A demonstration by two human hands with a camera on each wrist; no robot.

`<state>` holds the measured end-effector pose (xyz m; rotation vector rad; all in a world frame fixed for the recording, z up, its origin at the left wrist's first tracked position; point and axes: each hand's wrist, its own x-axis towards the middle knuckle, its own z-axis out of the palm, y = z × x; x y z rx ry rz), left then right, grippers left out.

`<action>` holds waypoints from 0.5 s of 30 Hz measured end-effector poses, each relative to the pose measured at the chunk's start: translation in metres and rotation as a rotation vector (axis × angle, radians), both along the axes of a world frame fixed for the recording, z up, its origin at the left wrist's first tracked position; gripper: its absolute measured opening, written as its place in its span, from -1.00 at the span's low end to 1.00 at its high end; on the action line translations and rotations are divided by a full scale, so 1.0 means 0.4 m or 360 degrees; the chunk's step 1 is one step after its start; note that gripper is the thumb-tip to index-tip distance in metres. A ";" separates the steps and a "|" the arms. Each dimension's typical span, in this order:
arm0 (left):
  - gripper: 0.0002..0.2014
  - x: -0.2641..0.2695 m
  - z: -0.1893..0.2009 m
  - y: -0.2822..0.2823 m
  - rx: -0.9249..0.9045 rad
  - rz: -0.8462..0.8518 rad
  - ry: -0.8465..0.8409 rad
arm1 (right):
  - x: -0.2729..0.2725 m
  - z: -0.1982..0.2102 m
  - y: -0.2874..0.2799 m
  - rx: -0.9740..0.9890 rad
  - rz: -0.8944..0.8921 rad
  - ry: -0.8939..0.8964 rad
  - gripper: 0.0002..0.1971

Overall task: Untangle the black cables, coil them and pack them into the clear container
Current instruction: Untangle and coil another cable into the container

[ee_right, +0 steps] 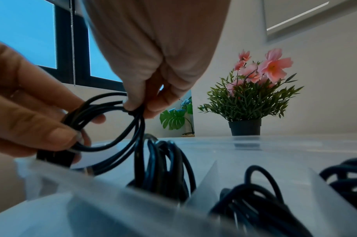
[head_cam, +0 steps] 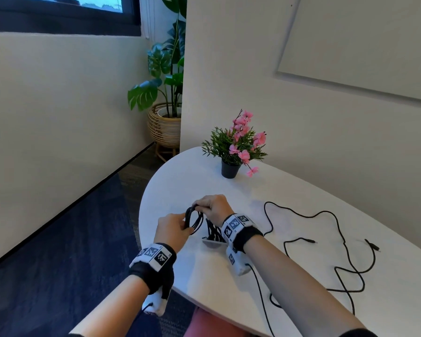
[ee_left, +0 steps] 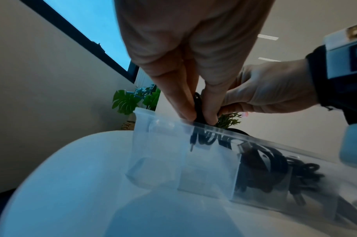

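Observation:
A coiled black cable (head_cam: 192, 221) hangs between both hands above the left end of the clear container (head_cam: 213, 242). My left hand (head_cam: 174, 228) pinches the near side of the coil (ee_right: 104, 121). My right hand (head_cam: 210, 206) pinches its far top, fingertips (ee_right: 133, 104) closed on the strands. The clear container (ee_left: 163, 154) has dividers, and several coiled black cables (ee_right: 165, 168) stand in its compartments. In the left wrist view my fingers (ee_left: 185, 109) grip the coil at the container's rim. A loose black cable (head_cam: 338, 242) sprawls over the table on the right.
A small potted plant with pink flowers (head_cam: 236, 147) stands at the back of the white oval table (head_cam: 180, 181). A big leafy plant in a wicker basket (head_cam: 165, 127) sits on the floor beyond. The wall runs close along the table's right side.

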<state>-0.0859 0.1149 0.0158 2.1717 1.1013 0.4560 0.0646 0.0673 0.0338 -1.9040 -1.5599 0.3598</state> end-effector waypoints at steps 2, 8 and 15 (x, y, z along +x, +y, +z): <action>-0.82 -0.002 -0.001 0.001 0.0018 -0.0036 0.0052 | 0.006 0.001 0.004 -0.0112 0.0062 -0.0069 -0.82; -0.82 0.002 -0.002 -0.004 0.0002 -0.0031 0.0384 | 0.017 -0.010 0.004 -0.0355 0.0134 -0.0116 -0.82; -0.51 0.024 -0.015 0.018 0.0157 -0.0057 0.0585 | 0.017 0.006 0.029 -0.0546 0.0085 -0.0163 -0.76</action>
